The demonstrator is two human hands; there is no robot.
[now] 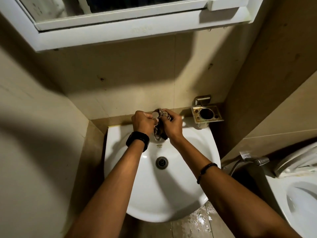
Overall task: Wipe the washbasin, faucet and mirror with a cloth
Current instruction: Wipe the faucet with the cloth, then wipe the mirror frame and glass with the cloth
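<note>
A white washbasin (185,194) hangs on the wall below me, with a dark drain (161,162) in its middle. At its back edge stands the chrome faucet (155,115), mostly hidden by my hands. My left hand (141,121) grips the faucet's round top. My right hand (172,125) presses a dark checked cloth (160,131) against the faucet's right side and spout. The cloth hangs down over the spout. A white-framed mirror cabinet (120,30) is mounted on the wall above.
A metal soap and tumbler holder (206,114) is fixed to the wall at the basin's back right. A toilet bowl (298,200) with raised seat and a hand sprayer (253,160) stand at the right. The floor (197,220) under the basin is wet.
</note>
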